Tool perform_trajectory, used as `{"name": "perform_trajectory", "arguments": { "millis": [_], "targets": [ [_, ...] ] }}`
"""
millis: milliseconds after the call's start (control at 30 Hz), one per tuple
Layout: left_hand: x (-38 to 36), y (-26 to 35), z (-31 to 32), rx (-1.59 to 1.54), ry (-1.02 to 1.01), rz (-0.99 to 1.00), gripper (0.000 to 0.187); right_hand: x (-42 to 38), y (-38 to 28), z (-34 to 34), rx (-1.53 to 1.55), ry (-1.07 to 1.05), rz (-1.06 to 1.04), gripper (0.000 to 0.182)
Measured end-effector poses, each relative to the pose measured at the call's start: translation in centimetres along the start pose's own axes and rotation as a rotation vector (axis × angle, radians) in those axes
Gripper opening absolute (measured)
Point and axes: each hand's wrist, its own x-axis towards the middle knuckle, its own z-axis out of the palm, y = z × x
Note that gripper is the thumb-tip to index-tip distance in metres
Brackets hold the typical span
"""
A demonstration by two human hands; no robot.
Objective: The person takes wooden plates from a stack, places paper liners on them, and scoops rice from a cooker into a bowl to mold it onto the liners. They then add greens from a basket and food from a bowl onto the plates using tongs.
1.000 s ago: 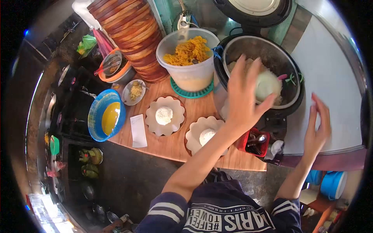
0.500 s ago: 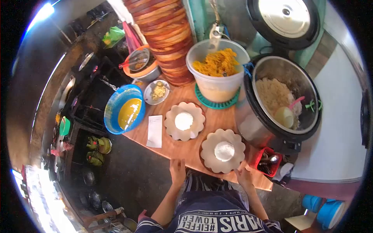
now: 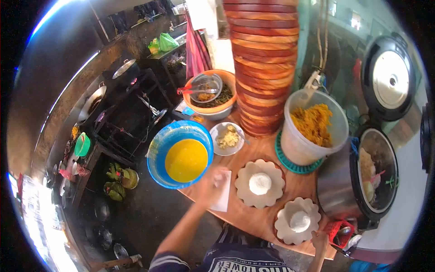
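My left hand (image 3: pixel 212 189), smeared by motion, reaches over a white paper slip (image 3: pixel 222 199) beside the blue basin (image 3: pixel 156 152) of yellow liquid. My right hand (image 3: pixel 320 240) rests at the table's front edge, fingers a little apart, fingertips right at the rim of the nearer plate. That plate carries a scalloped brown paper liner (image 3: pixel 285 224) with a white rice mound (image 3: pixel 300 221) on it. A second scalloped liner (image 3: pixel 244 192) with another white mound (image 3: pixel 259 183) lies farther back, to the left.
Behind stand a tall stack of wooden plates (image 3: pixel 265 68), a clear tub (image 3: pixel 294 145) of orange shredded food and a bowl of yellow bits (image 3: pixel 215 145). An orange-rimmed bowl (image 3: pixel 213 111) holds a strainer. At right are an open rice cooker (image 3: pixel 337 181) and a red cutlery basket (image 3: pixel 334 231).
My left hand has moved from the table's front edge up to the paper slip. My right hand stays by the nearer plate. The view has turned left, shifting everything on the table rightward.
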Motion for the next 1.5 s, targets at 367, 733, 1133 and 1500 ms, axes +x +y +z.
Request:
{"name": "perform_trajectory", "arguments": {
  "millis": [367,733,1133,1500],
  "targets": [
    [37.0,-25.1,-13.8,0.572,0.525,0.281,0.032,1.5,-29.1,-3.5,0.343,-0.080,-0.109,0.022],
    [40.0,-29.5,-13.9,0.068,0.426,-0.343,0.026,16.9,-40.0,8.5,0.691,-0.355,-0.872,0.018],
    [28.7,-17.3,-5.0,-0.097,0.352,0.115,0.027,24.3,-70.0,-2.5,1.270,-0.752,-0.228,0.055],
    [33.4,-24.0,-4.6,0.000,0.103,-0.083,0.029,29.5,-68.8,0.8,0.852,-0.542,-0.319,0.035]
  ]
}}
